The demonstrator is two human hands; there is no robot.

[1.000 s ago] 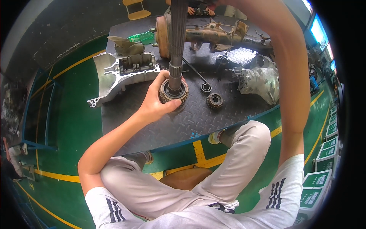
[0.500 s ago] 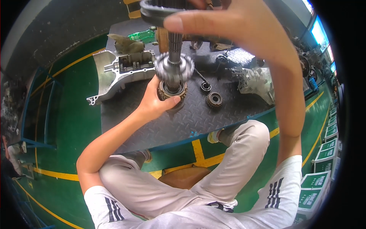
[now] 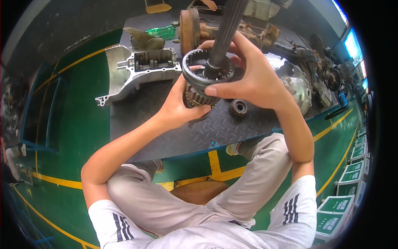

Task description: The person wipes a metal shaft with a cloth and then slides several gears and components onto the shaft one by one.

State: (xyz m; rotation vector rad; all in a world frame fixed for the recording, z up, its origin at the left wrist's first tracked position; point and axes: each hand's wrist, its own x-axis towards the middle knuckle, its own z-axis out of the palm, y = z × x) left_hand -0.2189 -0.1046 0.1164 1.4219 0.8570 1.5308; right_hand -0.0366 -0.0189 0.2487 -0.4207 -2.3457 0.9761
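Note:
A dark splined shaft [image 3: 230, 29] rises from the workbench, its top leaning right and cut off by the upper edge. My right hand [image 3: 259, 81] grips a toothed metal ring [image 3: 194, 81], thumb on its near rim, fingers behind. The ring encircles the shaft just above a toothed gear [image 3: 199, 98]; whether they touch, I cannot tell. Wrapped round that gear is my left hand [image 3: 176, 106], with its thumb across the front. The shaft's lower end is hidden by gear and hand. Close by on the right lies a small loose gear [image 3: 238, 108].
An opened silver gearbox housing [image 3: 139, 76] lies left on the dark tread-plate bench [image 3: 174, 143]. Beyond it are a green plastic bottle [image 3: 161, 31] and a rusty drum [image 3: 189, 31]. More metal castings [image 3: 296, 85] crowd the right. Another person's hand [image 3: 210, 5] shows at the far edge.
My right hand has brought the ring down along the shaft to the gear. The shaft's top now leans right. My left hand keeps its hold, slightly farther right.

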